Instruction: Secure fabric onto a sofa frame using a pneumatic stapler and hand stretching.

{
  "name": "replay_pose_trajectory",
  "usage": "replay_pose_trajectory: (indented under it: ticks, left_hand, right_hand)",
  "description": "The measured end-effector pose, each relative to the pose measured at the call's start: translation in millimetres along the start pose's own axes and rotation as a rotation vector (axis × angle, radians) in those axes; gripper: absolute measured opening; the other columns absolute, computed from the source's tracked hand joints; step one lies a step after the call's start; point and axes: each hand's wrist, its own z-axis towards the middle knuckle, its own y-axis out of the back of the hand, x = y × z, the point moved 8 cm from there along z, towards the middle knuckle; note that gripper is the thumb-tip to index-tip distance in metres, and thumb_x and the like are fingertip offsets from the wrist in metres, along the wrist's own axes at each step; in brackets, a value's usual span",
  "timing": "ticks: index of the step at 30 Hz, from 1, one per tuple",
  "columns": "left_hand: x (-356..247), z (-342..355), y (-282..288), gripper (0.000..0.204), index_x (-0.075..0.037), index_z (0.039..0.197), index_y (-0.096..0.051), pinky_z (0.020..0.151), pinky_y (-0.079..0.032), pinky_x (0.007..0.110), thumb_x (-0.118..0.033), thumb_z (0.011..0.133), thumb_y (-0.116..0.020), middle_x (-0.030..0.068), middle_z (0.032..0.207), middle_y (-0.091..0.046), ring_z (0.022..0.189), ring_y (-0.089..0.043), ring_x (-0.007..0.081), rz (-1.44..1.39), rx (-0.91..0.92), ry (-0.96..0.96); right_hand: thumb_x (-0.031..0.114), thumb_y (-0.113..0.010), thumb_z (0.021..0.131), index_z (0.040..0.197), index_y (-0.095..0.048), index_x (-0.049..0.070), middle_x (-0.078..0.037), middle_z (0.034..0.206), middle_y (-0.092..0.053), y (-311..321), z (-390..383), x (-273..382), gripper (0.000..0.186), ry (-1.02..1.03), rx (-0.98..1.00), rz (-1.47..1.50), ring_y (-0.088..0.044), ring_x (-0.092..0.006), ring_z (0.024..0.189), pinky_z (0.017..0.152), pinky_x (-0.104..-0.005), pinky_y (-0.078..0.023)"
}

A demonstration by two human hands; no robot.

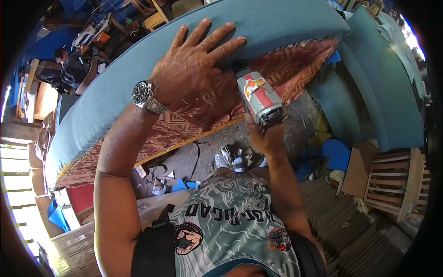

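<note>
Gripping hard with your right hand (266,134): it's wrapped around the lower end of a grey-and-red staple gun (259,98), fingers closed on the handle. Trigger finger is hidden behind the tool body, so can't tell whether it's pulled.

Your left hand (191,62) holds nothing. It lies flat, fingers spread, palm pressed down on the teal cushion (286,21), just left of the gun's nose. A steel wristwatch (145,96) sits on that wrist.

Gun's nose points up into the cushion edge, right where the teal cover meets the red patterned fabric (194,115). Looks like it's touching the seam, though the contact point is in shadow.

Cushion is the landmark:
- It runs diagonally, from lower left up to upper right, tilted with its underside facing you.
- Red patterned fabric covers that underside, with a yellow trimmed edge along the lower side.
- Below the cushion: dirt floor (212,147) littered with blue fabric scraps (177,185) and offcuts.
- Right of the cushion: more teal upholstered pieces (369,97) stacked upright, and a bare wooden frame (392,180) below them.
- Upper left, beyond the cushion: another person (69,67) in dark clothing, seated, well apart from your hands.
</note>
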Motion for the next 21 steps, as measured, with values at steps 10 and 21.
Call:
replay_pose_trajectory:
  ticks: [10,21]
  left_hand:
    - [34.7,10.0,22.5,0.067,-0.023,0.162,-0.035,0.128,-0.018,0.053,-0.046,0.103,-0.058,0.0107,0.17,-0.028,0.159,-0.02,0.0329,-0.579,0.12,-0.065]
    - [26.2,-21.9,-7.1,0.066,-0.018,0.164,-0.027,0.129,-0.018,0.051,-0.049,0.108,-0.043,0.0104,0.17,-0.026,0.158,-0.019,0.0322,-0.069,-0.02,0.081]
  right_hand:
    - [0.016,-0.083,0.082,0.107,-0.07,0.001,-0.014,0.092,-0.074,-15.8,-0.8,1.1,0.032,-0.087,-0.021,0.077,-0.073,-0.0343,0.079,0.07,-0.0404,-0.058]
    - [0.02,-0.085,0.085,0.103,-0.072,0.004,-0.011,0.089,-0.075,10.0,-12.4,29.1,0.028,-0.096,-0.019,0.088,-0.075,-0.03,0.08,0.07,-0.0388,-0.058]
